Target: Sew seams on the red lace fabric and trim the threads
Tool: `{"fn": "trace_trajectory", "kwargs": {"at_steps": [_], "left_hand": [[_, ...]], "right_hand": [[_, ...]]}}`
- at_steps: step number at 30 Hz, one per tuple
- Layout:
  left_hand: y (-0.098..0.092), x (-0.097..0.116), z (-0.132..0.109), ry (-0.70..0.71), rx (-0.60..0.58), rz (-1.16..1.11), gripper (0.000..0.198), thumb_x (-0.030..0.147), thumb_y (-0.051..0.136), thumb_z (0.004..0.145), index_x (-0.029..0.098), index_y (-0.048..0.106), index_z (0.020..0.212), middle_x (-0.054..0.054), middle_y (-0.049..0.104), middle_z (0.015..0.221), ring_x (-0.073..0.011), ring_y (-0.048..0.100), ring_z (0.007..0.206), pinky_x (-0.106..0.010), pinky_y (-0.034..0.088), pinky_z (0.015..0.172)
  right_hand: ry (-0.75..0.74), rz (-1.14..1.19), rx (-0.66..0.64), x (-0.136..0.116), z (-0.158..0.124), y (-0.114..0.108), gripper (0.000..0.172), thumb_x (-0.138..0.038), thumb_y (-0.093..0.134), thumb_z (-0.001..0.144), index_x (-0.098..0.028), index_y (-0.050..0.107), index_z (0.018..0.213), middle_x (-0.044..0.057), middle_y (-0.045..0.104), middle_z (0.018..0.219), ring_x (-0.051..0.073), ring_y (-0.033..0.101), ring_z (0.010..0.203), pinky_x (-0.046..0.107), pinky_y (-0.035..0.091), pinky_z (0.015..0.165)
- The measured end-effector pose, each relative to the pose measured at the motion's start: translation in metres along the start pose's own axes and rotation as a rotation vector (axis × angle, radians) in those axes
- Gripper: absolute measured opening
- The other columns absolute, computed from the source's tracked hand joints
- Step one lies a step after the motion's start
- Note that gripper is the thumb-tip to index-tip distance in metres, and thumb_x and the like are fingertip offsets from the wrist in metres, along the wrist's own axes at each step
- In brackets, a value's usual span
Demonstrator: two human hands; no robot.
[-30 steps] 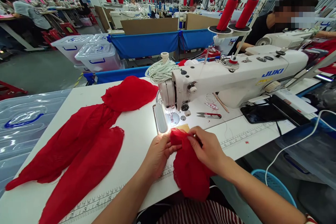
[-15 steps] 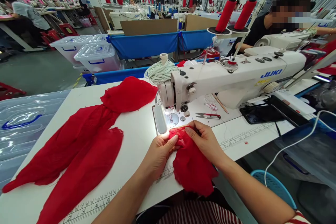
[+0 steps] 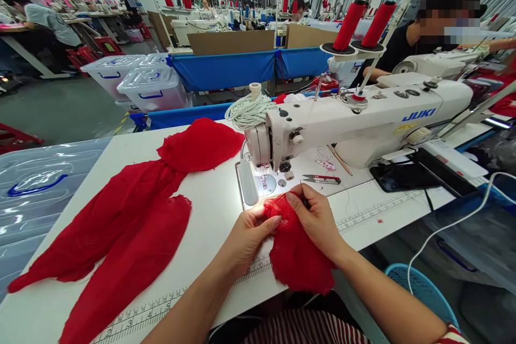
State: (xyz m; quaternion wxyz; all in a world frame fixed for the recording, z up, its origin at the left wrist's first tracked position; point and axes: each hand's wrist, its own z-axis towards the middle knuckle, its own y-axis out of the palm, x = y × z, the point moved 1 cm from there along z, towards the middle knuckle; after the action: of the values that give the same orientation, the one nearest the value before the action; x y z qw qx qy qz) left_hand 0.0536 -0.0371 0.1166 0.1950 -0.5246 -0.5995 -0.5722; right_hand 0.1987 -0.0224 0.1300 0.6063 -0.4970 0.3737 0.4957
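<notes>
My left hand (image 3: 246, 236) and my right hand (image 3: 316, 217) both pinch the top edge of a small red fabric piece (image 3: 296, 255). The piece lies at the table's front edge, just in front of the needle area of the white sewing machine (image 3: 363, 118), and its lower part hangs over the edge. A thin dark tool sticks up from between my right fingers. A long heap of red fabric (image 3: 133, 215) lies spread across the left half of the white table (image 3: 209, 199).
Thread snips (image 3: 321, 178) and a phone (image 3: 403, 177) lie beside the machine. Two red thread cones (image 3: 363, 24) stand behind it, with a coil of white cord (image 3: 248, 107). Clear lidded bins (image 3: 149, 86) sit at left. A person works at the machine behind right.
Both hands have moved the small red piece a little up the table toward the needle. More of the piece now rests on the table, less hangs over the edge.
</notes>
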Motion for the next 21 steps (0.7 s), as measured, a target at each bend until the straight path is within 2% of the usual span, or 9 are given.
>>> {"fn": "trace_trajectory", "kwargs": {"at_steps": [2, 5, 9, 11, 15, 17, 19, 21], "left_hand": [[-0.001, 0.001, 0.001, 0.004, 0.046, 0.012, 0.027, 0.035, 0.075, 0.070, 0.015, 0.072, 0.086, -0.004, 0.068, 0.070, -0.0107, 0.056, 0.062, -0.022, 0.045, 0.063], [-0.002, 0.002, 0.002, -0.005, 0.064, 0.008, 0.026, 0.032, 0.072, 0.072, 0.014, 0.071, 0.090, -0.004, 0.068, 0.074, -0.0107, 0.055, 0.063, -0.022, 0.044, 0.060], [-0.002, 0.004, 0.001, -0.007, 0.062, -0.058, 0.014, 0.023, 0.063, 0.076, 0.014, 0.071, 0.082, -0.003, 0.066, 0.072, -0.0107, 0.055, 0.062, -0.021, 0.044, 0.059], [-0.002, 0.004, 0.000, -0.002, 0.065, -0.104, 0.014, 0.023, 0.060, 0.078, 0.014, 0.070, 0.079, -0.004, 0.067, 0.074, -0.0123, 0.058, 0.066, -0.022, 0.045, 0.060], [-0.002, 0.002, 0.001, -0.006, 0.064, -0.078, 0.023, 0.034, 0.063, 0.080, 0.012, 0.070, 0.079, -0.006, 0.068, 0.075, -0.0147, 0.061, 0.070, -0.024, 0.049, 0.066], [-0.004, 0.001, 0.003, 0.005, 0.142, -0.093, 0.023, 0.034, 0.069, 0.075, 0.011, 0.068, 0.073, -0.005, 0.068, 0.069, -0.0130, 0.060, 0.065, -0.024, 0.050, 0.065], [-0.007, 0.000, 0.005, 0.014, 0.264, -0.145, 0.020, 0.030, 0.076, 0.067, 0.012, 0.066, 0.068, -0.003, 0.067, 0.066, -0.0115, 0.060, 0.062, -0.022, 0.051, 0.064], [-0.009, 0.001, 0.006, -0.001, 0.337, -0.193, 0.021, 0.024, 0.081, 0.060, 0.012, 0.064, 0.066, -0.003, 0.068, 0.070, -0.0119, 0.062, 0.065, -0.022, 0.054, 0.065]], "right_hand": [[-0.095, -0.087, -0.068, -0.002, -0.003, -0.002, 0.019, -0.030, 0.049, 0.088, -0.020, 0.052, 0.072, -0.003, 0.052, 0.064, 0.010, 0.047, 0.059, 0.022, 0.039, 0.056], [-0.294, -0.352, -0.202, -0.001, -0.012, -0.002, 0.016, -0.028, 0.047, 0.088, -0.021, 0.059, 0.081, 0.001, 0.061, 0.077, 0.012, 0.054, 0.065, 0.024, 0.039, 0.058], [-0.260, -0.582, -0.246, 0.007, -0.022, 0.004, 0.015, -0.029, 0.045, 0.090, -0.024, 0.059, 0.089, -0.004, 0.061, 0.065, 0.010, 0.050, 0.051, 0.023, 0.033, 0.049], [-0.308, -0.648, -0.229, 0.009, -0.024, 0.006, 0.015, -0.028, 0.045, 0.091, -0.024, 0.059, 0.090, -0.004, 0.063, 0.067, 0.010, 0.051, 0.052, 0.023, 0.033, 0.050], [-0.635, -0.807, -0.248, 0.011, -0.022, 0.003, 0.024, -0.019, 0.039, 0.093, -0.023, 0.063, 0.088, 0.000, 0.068, 0.084, 0.012, 0.055, 0.063, 0.025, 0.033, 0.054], [-0.730, -0.882, -0.257, 0.012, -0.018, -0.003, 0.027, -0.015, 0.038, 0.093, -0.022, 0.064, 0.091, 0.002, 0.069, 0.087, 0.013, 0.056, 0.065, 0.026, 0.034, 0.054], [-0.687, -0.954, -0.235, 0.014, -0.012, -0.009, 0.026, -0.014, 0.039, 0.092, -0.021, 0.064, 0.091, 0.003, 0.069, 0.094, 0.013, 0.057, 0.067, 0.026, 0.036, 0.055], [-0.606, -0.984, -0.227, 0.015, -0.006, -0.013, 0.024, -0.017, 0.041, 0.092, -0.021, 0.065, 0.088, 0.004, 0.069, 0.105, 0.013, 0.059, 0.069, 0.026, 0.038, 0.055]]}}
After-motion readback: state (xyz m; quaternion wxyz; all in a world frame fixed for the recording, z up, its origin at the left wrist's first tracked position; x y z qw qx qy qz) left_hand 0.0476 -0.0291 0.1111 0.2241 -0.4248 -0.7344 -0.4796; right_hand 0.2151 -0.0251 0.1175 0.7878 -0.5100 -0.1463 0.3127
